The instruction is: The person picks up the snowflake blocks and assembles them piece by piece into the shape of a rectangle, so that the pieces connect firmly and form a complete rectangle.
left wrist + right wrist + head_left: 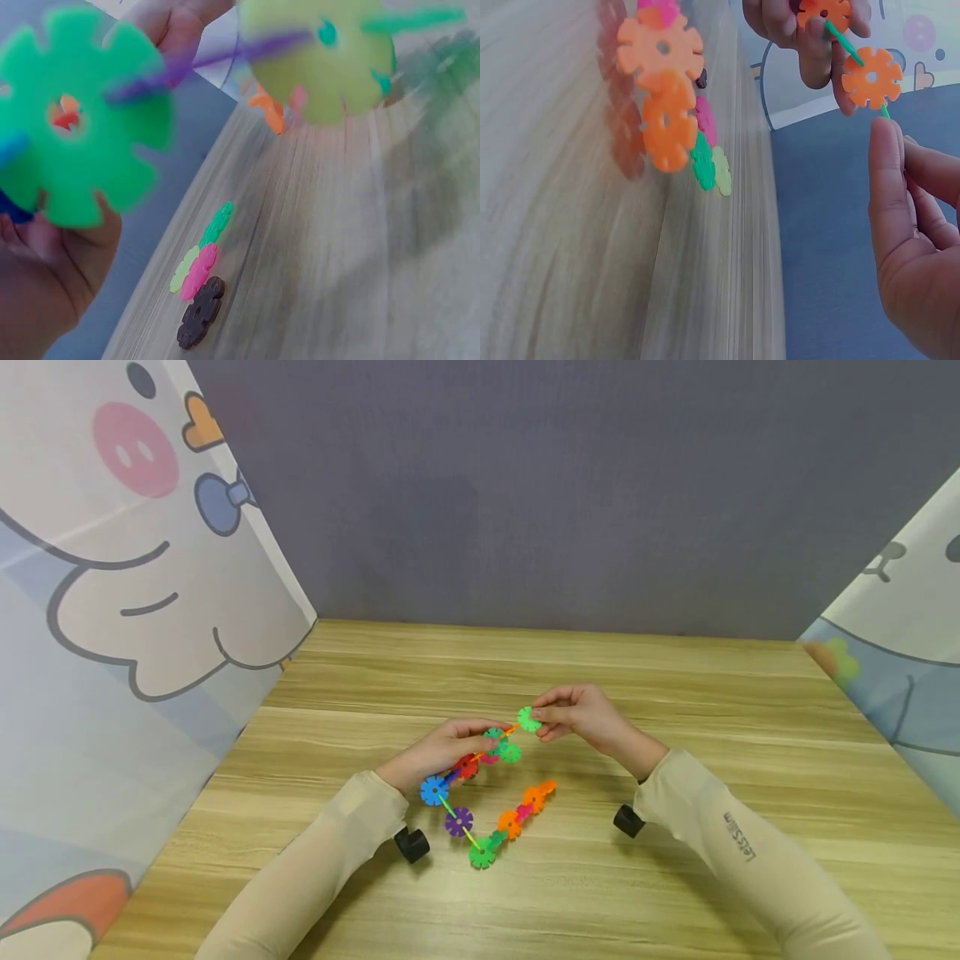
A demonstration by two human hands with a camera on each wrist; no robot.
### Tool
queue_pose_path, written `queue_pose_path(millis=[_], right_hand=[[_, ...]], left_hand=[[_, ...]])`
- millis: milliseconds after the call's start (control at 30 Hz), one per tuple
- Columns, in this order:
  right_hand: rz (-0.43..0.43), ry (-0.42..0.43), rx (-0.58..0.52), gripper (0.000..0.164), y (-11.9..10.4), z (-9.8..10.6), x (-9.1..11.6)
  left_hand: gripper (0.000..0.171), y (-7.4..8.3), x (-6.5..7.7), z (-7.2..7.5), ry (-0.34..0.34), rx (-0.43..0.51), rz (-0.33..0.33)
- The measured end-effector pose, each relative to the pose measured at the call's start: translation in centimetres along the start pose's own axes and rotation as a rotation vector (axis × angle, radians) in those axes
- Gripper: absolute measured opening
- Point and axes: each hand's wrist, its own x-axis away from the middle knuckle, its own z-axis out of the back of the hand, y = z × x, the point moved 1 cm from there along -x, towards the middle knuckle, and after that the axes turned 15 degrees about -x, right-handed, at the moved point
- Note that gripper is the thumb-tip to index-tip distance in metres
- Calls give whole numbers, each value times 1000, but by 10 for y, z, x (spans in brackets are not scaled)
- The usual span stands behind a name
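A chain of notched plastic discs in many colours, slotted into each other, hangs between the two hands and bends back over the table. My right hand (592, 722) pinches the light green disc (528, 719) at the chain's upper end between thumb and fingers. An orange disc (871, 78) sits next to that green one in the right wrist view. Further along, my left hand (448, 747) grips the chain near another orange disc (825, 16). From there it runs through a blue disc (434, 791), a purple disc (459, 822) and a green disc (482, 852) to orange discs (535, 799).
Several loose discs lie on the wooden table (675, 693) beyond the chain: a pink disc (199, 271), a green disc (217, 224), a yellow-green one and a dark brown disc (201, 313). A grey panel (525, 502) stands behind, with cartoon-printed sheets at both sides.
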Motion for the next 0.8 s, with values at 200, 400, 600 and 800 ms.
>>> queue_pose_path(millis=[200, 400, 600, 800], right_hand=[[16, -6, -20, 14, -1, -1, 1], [15, -8, -19, 14, -3, -3, 3], [19, -12, -24, 13, -5, -4, 4], [33, -8, -32, 12, -4, -4, 3]], left_hand=[[43, 1, -1, -1, 15, -21, 11], [44, 3, 0, -1, 11, -45, 18], [45, 7, -1, -1, -26, -43, 6], [45, 11, 1, -2, -50, -9, 30]])
